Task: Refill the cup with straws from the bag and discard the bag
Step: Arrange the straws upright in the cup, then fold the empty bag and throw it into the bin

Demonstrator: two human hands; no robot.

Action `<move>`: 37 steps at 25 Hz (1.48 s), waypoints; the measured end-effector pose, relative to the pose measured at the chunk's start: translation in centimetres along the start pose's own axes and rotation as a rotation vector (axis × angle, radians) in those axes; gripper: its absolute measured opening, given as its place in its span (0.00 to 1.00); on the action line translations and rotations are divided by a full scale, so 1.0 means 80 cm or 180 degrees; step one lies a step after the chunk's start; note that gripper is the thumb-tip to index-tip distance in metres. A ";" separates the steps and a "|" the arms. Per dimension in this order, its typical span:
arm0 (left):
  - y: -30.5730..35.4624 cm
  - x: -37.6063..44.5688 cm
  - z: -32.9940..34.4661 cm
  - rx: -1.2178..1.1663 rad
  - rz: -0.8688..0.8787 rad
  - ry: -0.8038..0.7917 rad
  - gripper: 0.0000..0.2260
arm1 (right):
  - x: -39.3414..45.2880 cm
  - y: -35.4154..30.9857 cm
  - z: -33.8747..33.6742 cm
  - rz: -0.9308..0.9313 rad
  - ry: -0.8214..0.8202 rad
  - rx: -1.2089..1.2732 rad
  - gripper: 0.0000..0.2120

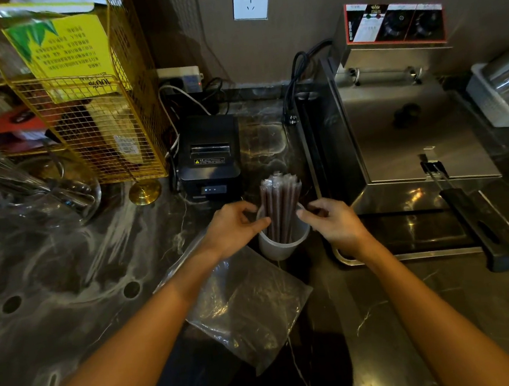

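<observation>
A white cup (284, 246) stands upright on the dark marble counter, holding a bundle of dark wrapped straws (281, 202) that rise well above its rim. My left hand (235, 229) is at the cup's left rim, its fingertips touching the straws. On the other side, my right hand (334, 222) touches the bundle with loosely bent fingers. The clear plastic bag (246, 307) lies flat and limp on the counter just in front of the cup, under my left forearm, held by neither hand.
A black receipt printer (208, 153) sits behind the cup. A steel fryer (404, 133) with a black-handled basket (469, 217) fills the right. A yellow wire rack (88, 116) and glassware (43, 196) stand at the left. A white basket (500, 97) is far right.
</observation>
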State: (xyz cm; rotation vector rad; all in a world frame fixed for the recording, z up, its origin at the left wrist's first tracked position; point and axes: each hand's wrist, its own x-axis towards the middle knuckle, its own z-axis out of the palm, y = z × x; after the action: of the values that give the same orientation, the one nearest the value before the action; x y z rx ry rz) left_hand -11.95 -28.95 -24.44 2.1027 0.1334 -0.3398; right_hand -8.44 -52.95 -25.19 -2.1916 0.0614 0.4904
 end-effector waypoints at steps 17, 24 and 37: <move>0.036 0.114 -0.003 -0.0564 0.0029 0.0084 0.09 | 0.102 -0.042 -0.022 -0.0066 0.0676 0.0552 0.11; 0.025 0.128 0.006 -0.0828 0.0097 0.0114 0.06 | 0.101 -0.021 -0.022 -0.0409 0.0570 0.1007 0.18; -0.063 0.014 0.020 -0.0327 -0.0434 0.0532 0.17 | -0.004 0.031 0.057 -0.0161 0.1129 0.0407 0.14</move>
State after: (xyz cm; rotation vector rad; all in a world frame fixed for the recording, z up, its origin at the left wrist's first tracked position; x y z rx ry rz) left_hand -12.38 -27.71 -29.70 2.0229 0.3864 -0.2326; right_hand -10.70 -51.03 -29.39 -2.1248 0.2216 0.0627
